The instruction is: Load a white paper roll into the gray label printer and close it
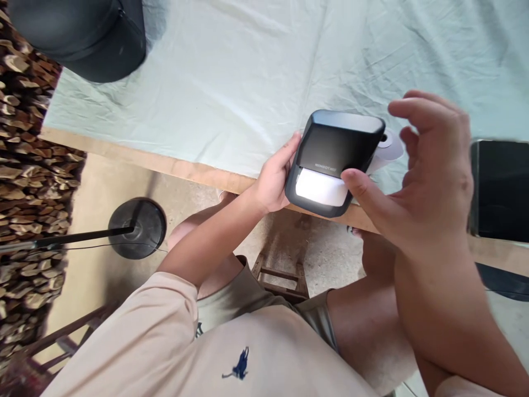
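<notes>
My left hand (278, 177) grips a black handheld label printer (336, 146) by its left side, over the table's near edge. Pale lettering runs along its dark cover, and white paper (321, 187) shows in the opening below. My right hand (432, 171) is raised at the printer's right, fingers curved and spread apart. Its thumb tip lies at the lower right corner of the cover; whether it presses there I cannot tell. Partly hidden behind the printer, a white paper roll (388, 149) with a dark core lies on the cloth.
A pale green cloth (219, 82) covers the table. At its far left stands a large black rounded object (95, 44); a flat black-topped object (502, 190) lies at the right edge. Below are a round stand base (142, 234), a wooden stool (285, 275) and stacked firewood (33, 220).
</notes>
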A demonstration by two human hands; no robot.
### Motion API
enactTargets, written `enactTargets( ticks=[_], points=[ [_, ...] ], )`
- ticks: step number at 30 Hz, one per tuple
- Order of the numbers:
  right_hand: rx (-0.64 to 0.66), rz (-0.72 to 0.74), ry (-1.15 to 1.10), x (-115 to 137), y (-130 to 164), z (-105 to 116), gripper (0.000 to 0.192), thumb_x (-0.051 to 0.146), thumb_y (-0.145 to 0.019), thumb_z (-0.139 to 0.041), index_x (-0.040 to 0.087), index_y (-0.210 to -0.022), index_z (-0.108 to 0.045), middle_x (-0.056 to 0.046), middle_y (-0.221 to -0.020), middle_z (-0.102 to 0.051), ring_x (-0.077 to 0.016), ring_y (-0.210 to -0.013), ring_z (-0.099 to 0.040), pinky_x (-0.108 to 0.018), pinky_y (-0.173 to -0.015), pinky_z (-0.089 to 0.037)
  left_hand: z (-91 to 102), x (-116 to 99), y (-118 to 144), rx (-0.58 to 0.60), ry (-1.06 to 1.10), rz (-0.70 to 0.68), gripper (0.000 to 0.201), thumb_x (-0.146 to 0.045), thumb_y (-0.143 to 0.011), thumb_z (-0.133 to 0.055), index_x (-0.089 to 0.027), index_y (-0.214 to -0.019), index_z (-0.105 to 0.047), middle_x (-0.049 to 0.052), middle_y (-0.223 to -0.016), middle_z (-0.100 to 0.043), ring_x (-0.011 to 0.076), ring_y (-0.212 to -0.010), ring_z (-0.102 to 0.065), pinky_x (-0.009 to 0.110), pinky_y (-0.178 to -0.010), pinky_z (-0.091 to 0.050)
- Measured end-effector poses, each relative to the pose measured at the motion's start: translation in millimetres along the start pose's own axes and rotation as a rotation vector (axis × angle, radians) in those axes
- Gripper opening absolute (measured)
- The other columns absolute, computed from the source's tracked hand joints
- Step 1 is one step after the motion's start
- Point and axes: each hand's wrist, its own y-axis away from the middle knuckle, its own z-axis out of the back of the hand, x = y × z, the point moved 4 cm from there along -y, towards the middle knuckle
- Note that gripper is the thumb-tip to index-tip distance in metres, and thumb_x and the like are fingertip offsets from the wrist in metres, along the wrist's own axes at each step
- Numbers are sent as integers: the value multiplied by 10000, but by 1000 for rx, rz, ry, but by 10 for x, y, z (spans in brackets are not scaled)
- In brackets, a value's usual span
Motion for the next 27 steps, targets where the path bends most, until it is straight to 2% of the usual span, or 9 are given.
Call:
enactTargets(
  ticks=[4,8,10,13,15,17,19,22,27],
  points=[
    [92,-10,-65,-77,-14,-38,668,372,-779,-686,293,-1385,-418,-76,-1390,-508,-235,-1294,-547,-402,-1000,-565,82,-1,-27,-120,44,-14,335,-469,-965,-435,-210,-979,-648,-8,-1027,-740,220,-1375,-517,380,-1147,-484],
    [92,-65,-120,-125,-11,-54,707,347,-733,-737,304,-1373,-440,-67,-1386,-515,-217,-1275,-563,-352,-947,-602,33,-36,-1,-99,45,-35,246,-295,-972,-418,-189,-928,-635,-30,-1028,-726,205,-1341,-557,393,-1097,-530],
    [62,-65,-118,-114,-17,-32,708,357,-715,-761,289,-1355,-466,-71,-1363,-529,-208,-1238,-587,-327,-925,-611,14,-41,0,-74,38,-41,222,-278,-961,-437,-197,-910,-637,-32,-1031,-730,213,-1335,-561,397,-1097,-533],
    [-92,-27,-10,-58,-30,39,668,422,-666,-805,235,-1255,-552,-70,-1157,-604,-188,-1015,-659,-302,-760,-607,3,-21,-14,-24,39,-16,267,-387,-960,-456,-214,-890,-646,-23,-1050,-736,241,-1351,-542,402,-1112,-524],
    [-246,-12,22,-4,-30,92,532,411,-708,-779,227,-1173,-598,-30,-996,-612,-124,-783,-647,-286,-644,-558,-25,-5,-19,50,25,13,370,-522,-946,-449,-215,-932,-656,-3,-1093,-730,258,-1351,-541,396,-1086,-539],
    [-362,-34,-72,36,-25,127,334,333,-818,-679,237,-1133,-625,-11,-990,-593,-59,-664,-595,-275,-616,-545,-60,1,-8,122,-41,29,416,-590,-913,-489,-226,-1037,-647,13,-1140,-716,256,-1292,-591,365,-989,-580],
    [-427,-38,-196,67,-19,151,252,273,-868,-605,240,-1115,-639,-22,-1049,-573,-54,-689,-606,-276,-636,-565,-80,-6,12,142,-131,27,398,-568,-885,-568,-256,-1127,-621,11,-1143,-712,225,-1164,-665,310,-859,-597],
    [-390,-15,-175,94,-21,171,222,255,-861,-606,244,-1081,-630,-19,-932,-607,-113,-758,-656,-271,-579,-506,-91,-26,42,127,-207,18,395,-528,-875,-612,-279,-1182,-599,6,-1118,-713,185,-1030,-703,256,-749,-570],
    [-95,66,223,66,-35,104,102,247,-826,-620,232,-921,-652,33,-739,-656,-68,-573,-550,-239,-517,-364,-110,-36,73,172,-274,24,492,-570,-865,-602,-273,-1255,-555,32,-1213,-685,200,-1054,-692,244,-718,-543]
  ],
)
